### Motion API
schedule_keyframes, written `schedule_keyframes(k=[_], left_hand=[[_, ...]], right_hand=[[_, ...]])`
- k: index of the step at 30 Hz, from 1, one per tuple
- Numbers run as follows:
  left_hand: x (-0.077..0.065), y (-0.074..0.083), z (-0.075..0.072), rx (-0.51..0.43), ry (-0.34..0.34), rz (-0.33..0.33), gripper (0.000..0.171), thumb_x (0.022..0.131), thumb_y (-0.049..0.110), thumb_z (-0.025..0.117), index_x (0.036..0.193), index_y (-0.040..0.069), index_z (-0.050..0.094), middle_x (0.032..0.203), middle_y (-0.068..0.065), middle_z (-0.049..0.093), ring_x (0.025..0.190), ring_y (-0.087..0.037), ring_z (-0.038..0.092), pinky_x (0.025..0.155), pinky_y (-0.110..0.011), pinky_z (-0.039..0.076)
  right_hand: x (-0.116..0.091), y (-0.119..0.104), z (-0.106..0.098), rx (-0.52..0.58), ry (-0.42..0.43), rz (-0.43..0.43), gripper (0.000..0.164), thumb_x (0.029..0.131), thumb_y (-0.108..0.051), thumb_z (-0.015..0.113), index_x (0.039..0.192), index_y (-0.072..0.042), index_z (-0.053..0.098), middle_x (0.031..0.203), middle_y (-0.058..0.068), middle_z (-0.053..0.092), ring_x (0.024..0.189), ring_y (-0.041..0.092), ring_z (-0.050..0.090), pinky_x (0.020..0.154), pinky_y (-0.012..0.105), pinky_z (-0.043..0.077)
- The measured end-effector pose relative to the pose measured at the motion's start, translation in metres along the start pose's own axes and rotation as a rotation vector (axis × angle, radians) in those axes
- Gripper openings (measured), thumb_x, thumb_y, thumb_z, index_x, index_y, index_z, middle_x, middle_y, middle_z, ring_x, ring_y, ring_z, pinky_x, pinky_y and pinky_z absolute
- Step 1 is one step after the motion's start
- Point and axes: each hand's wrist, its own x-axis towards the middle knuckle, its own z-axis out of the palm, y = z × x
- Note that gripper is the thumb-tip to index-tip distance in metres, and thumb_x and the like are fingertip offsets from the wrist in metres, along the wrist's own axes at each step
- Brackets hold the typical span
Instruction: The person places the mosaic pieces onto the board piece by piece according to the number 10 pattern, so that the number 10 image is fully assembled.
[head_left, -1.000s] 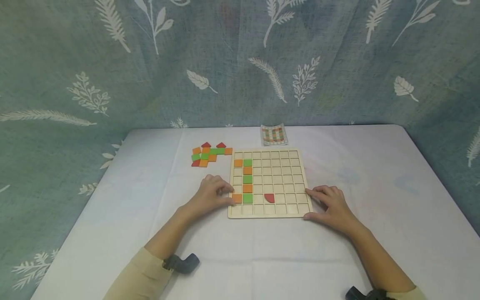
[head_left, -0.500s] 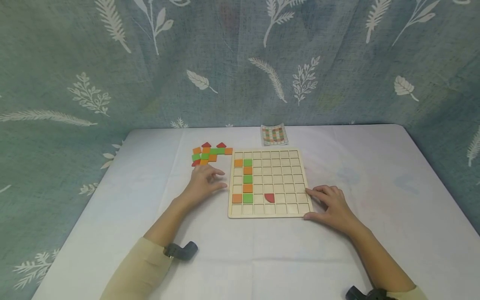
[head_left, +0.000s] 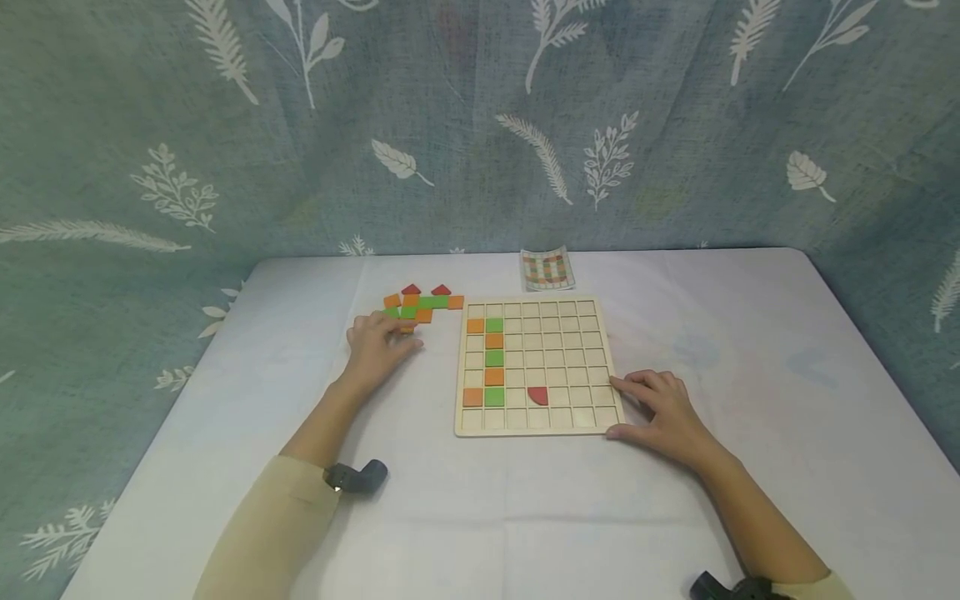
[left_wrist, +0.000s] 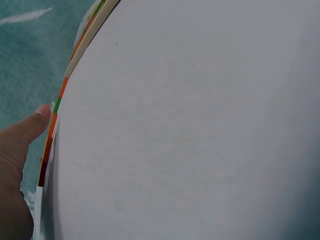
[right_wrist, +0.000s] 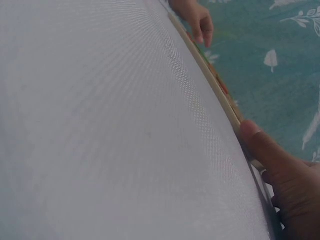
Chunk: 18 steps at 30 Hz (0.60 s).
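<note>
A pale wooden grid board (head_left: 555,422) lies flat on the table. Orange and green square tiles fill part of its two left columns. One red quarter-round tile (head_left: 538,396) sits in a lower cell. Left of the board is a group of loose tiles (head_left: 435,302), orange and green squares with some red pieces. My left hand (head_left: 372,350) reaches over the near side of this group, thumb and fingers apart, and covers some tiles. My right hand (head_left: 663,417) holds the board's near right corner, thumb (right_wrist: 257,140) at the front edge and fingers along the right side.
A small printed card (head_left: 547,270) with a coloured grid pattern lies behind the board. The white cloth-covered table (head_left: 750,333) ends at a leaf-patterned curtain (head_left: 465,125). Dark wrist mounts (head_left: 360,477) sit on both forearms.
My left hand has left the orange tile at the board's lower left and moved left and away from me to the loose tiles. My right hand stays at the board's corner.
</note>
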Motion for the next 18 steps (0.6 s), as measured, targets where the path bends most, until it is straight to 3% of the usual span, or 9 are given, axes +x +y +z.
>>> schedule_keyframes(k=[5,10,18], left_hand=[[0.009,-0.011,-0.001,0.020,-0.034,-0.072,0.040,0.083,0.033,0.072,0.115,0.010,0.067,0.108,-0.011,0.053,0.105,-0.032,0.036,0.091,-0.053,0.018],[0.015,-0.017,-0.003,0.077,-0.047,-0.137,0.045,0.085,0.033,0.069,0.124,0.012,0.063,0.110,-0.014,0.052,0.105,-0.034,0.035,0.090,-0.053,0.019],[0.017,-0.020,-0.004,0.098,-0.018,-0.140,0.036,0.085,0.032,0.069,0.115,0.012,0.067,0.107,-0.013,0.053,0.104,-0.034,0.035,0.090,-0.052,0.020]], right_hand=[[0.000,0.001,0.001,-0.012,0.012,-0.012,0.073,0.061,-0.048,0.083,0.118,-0.007,0.064,0.105,0.010,0.059,0.092,0.024,0.045,0.081,0.040,0.028],[0.000,0.000,0.000,-0.021,-0.004,-0.011,0.070,0.061,-0.042,0.084,0.119,-0.007,0.064,0.105,0.010,0.059,0.092,0.025,0.046,0.081,0.042,0.029],[0.001,-0.001,-0.001,-0.027,-0.010,-0.003,0.069,0.060,-0.038,0.085,0.119,-0.007,0.064,0.106,0.008,0.059,0.092,0.023,0.046,0.081,0.041,0.030]])
